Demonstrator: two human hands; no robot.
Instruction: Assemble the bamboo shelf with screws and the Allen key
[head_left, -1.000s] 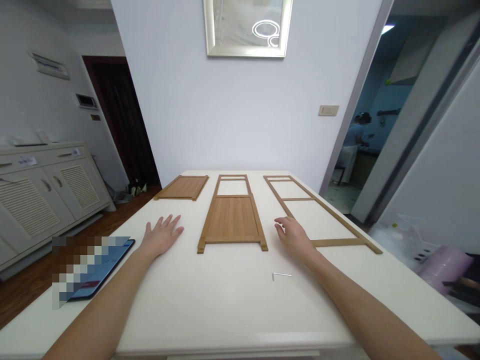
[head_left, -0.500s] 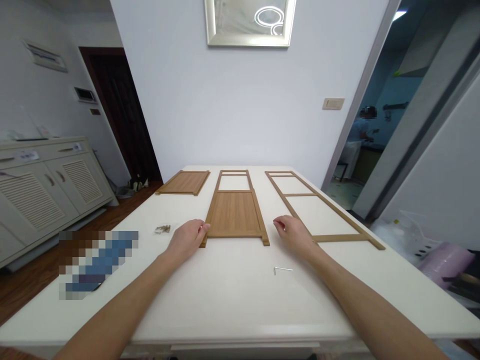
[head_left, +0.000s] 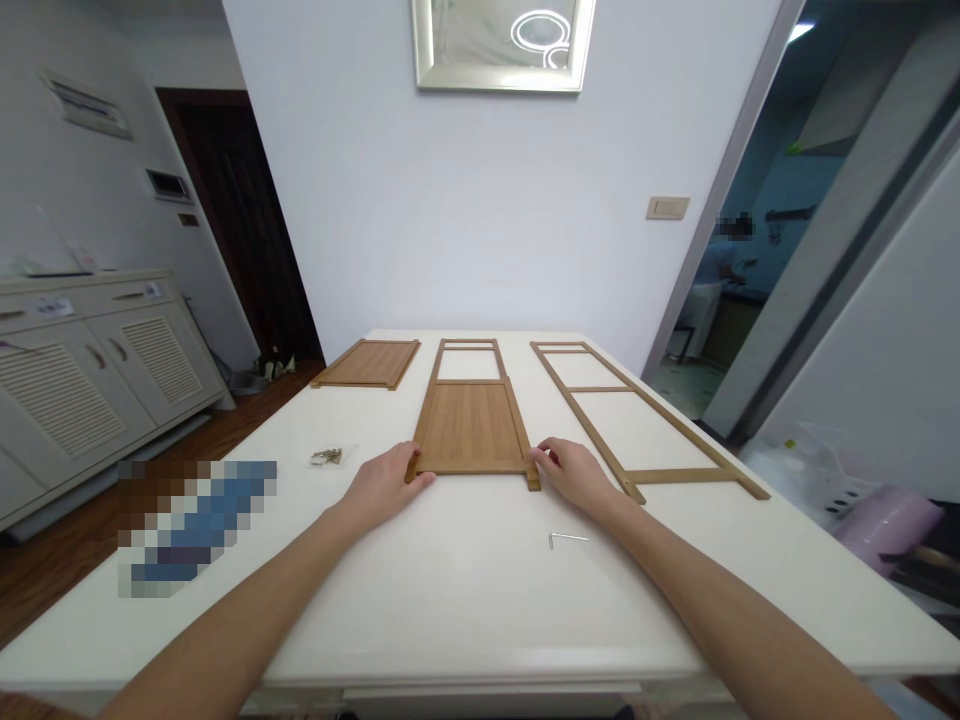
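Note:
A brown wooden panel [head_left: 471, 425] lies flat in the middle of the white table, over the near part of a wooden frame [head_left: 469, 342] whose open bars show beyond it. My left hand [head_left: 385, 486] grips the panel's near left corner, thumb along its front edge and fingers around the side. At the near right corner, my right hand [head_left: 576, 472] has its thumb and fingertips closed on the side rail. A small L-shaped hex key [head_left: 568, 537] rests on the table below my right hand. Left of my left hand lies a clear bag of small brass-coloured screws [head_left: 328, 457].
A second wooden panel [head_left: 367, 363] lies at the back left. A longer wooden frame [head_left: 679, 476] lies along the right side. On the left, a blurred blue item [head_left: 210, 520] rests on the table [head_left: 480, 620]. A person [head_left: 716, 265] stands beyond the doorway.
My right hand has moved left, from beside the panel onto its right rail. My left hand has shifted slightly to the right and now wraps around the near left corner.

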